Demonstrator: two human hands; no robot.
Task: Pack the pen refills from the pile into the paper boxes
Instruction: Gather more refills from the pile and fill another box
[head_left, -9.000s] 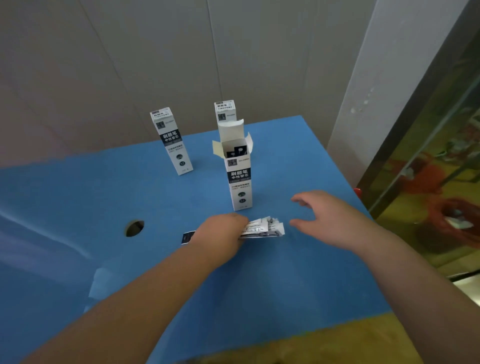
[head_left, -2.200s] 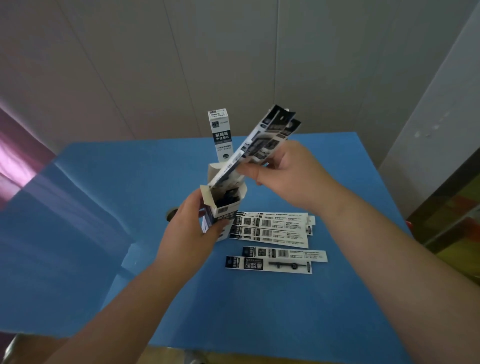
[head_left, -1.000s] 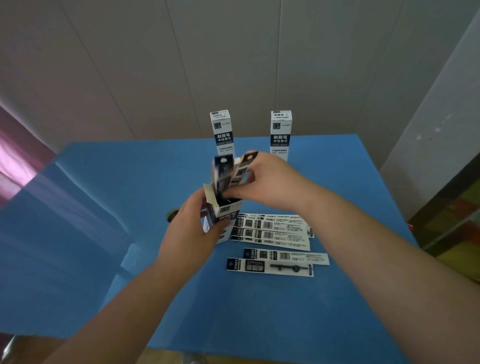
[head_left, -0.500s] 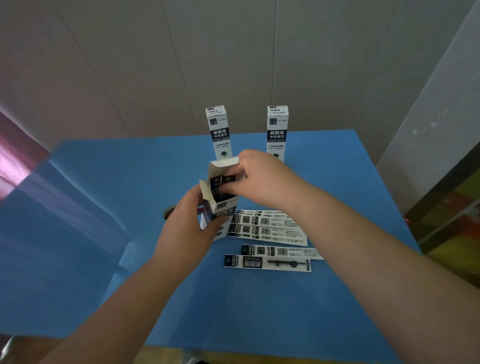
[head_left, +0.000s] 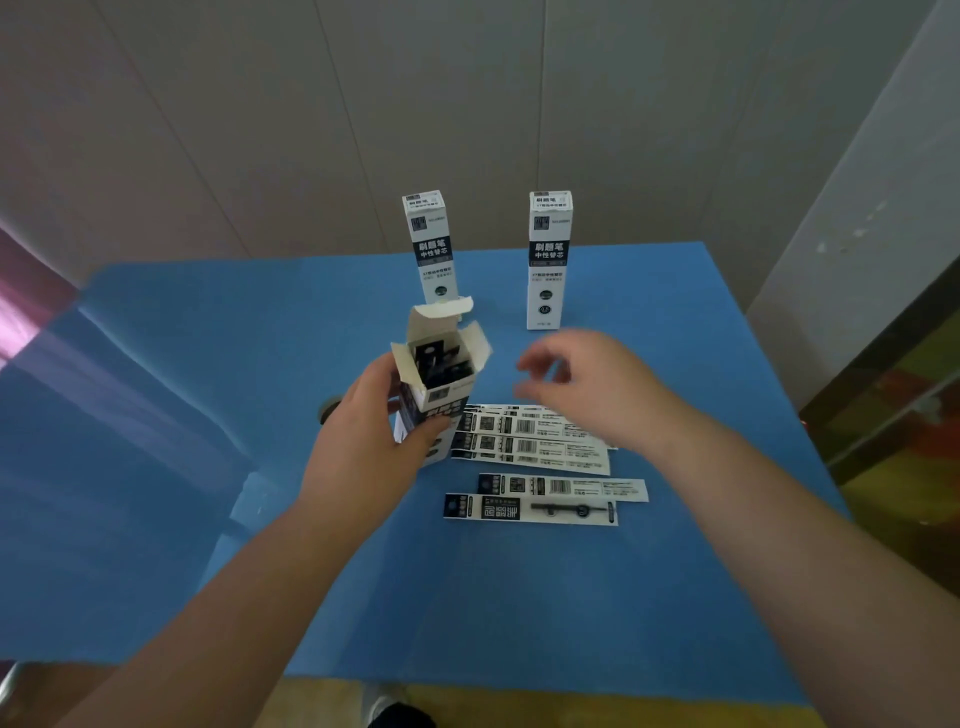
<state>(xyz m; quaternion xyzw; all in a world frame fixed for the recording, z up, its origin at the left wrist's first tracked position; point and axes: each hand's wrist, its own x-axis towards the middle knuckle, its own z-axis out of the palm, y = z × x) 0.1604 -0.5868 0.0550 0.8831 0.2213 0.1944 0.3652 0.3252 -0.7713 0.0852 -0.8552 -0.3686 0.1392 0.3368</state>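
My left hand (head_left: 371, 447) grips an upright white paper box (head_left: 441, 379) whose top flaps stand open; dark refill packets show inside it. My right hand (head_left: 587, 389) hovers just right of the box with fingers loosely curled and nothing in it. Several flat refill packets (head_left: 530, 441) lie on the blue table (head_left: 519, 597) below my right hand, two more of them (head_left: 545, 499) a little nearer to me. Two closed boxes stand upright at the back, the left one (head_left: 431, 244) behind the open box and the right one (head_left: 548, 260) beside it.
A round hole (head_left: 327, 410) in the table sits just left of my left hand. The table ends close to a pale wall at the back and a pillar at the right. A yellow floor shows below the front edge.
My right hand pushed the packets down into the open box, let go and drew back to the right. My left hand has kept its hold on the box.
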